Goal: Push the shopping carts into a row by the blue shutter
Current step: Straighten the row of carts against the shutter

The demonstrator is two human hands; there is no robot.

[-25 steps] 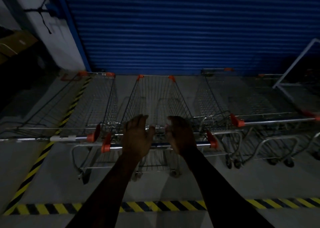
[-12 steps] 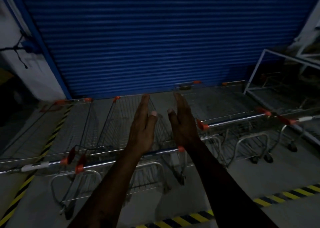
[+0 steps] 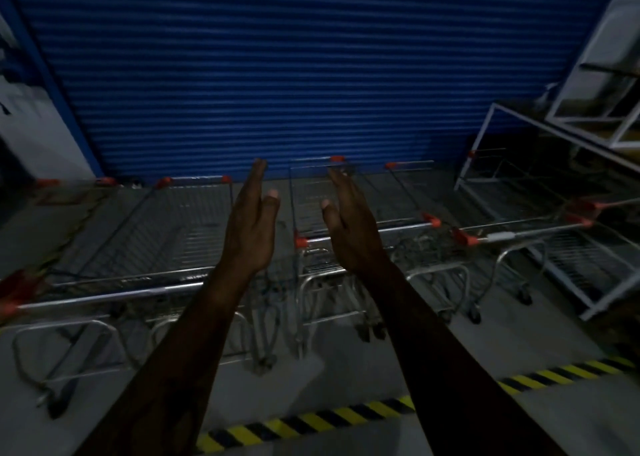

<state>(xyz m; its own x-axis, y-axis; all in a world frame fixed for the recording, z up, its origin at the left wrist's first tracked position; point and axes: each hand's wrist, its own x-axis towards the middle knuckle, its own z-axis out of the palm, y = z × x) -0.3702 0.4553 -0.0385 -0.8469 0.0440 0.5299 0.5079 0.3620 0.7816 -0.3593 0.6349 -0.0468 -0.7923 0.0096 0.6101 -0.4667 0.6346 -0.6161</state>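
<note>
Several wire shopping carts with orange handle ends stand side by side, noses toward the blue shutter [image 3: 277, 74]. One cart [image 3: 166, 234] is left of centre, its handle bar running across the lower left. Another cart [image 3: 388, 227] is right of centre, and a third cart [image 3: 519, 237] stands further right. My left hand [image 3: 251, 227] and my right hand [image 3: 349, 227] are raised in front of me, palms facing each other, fingers straight and apart. Neither hand touches a cart or holds anything.
A white metal frame rack [image 3: 540, 164] leans at the right beside the shutter. A yellow and black hazard stripe [image 3: 311, 421] crosses the grey floor near my feet. A white wall [image 3: 41, 144] borders the shutter on the left.
Both hands have lifted off the middle cart's handle and risen with fingers spread. The view has swung to the right, so the carts sit further left in the picture.
</note>
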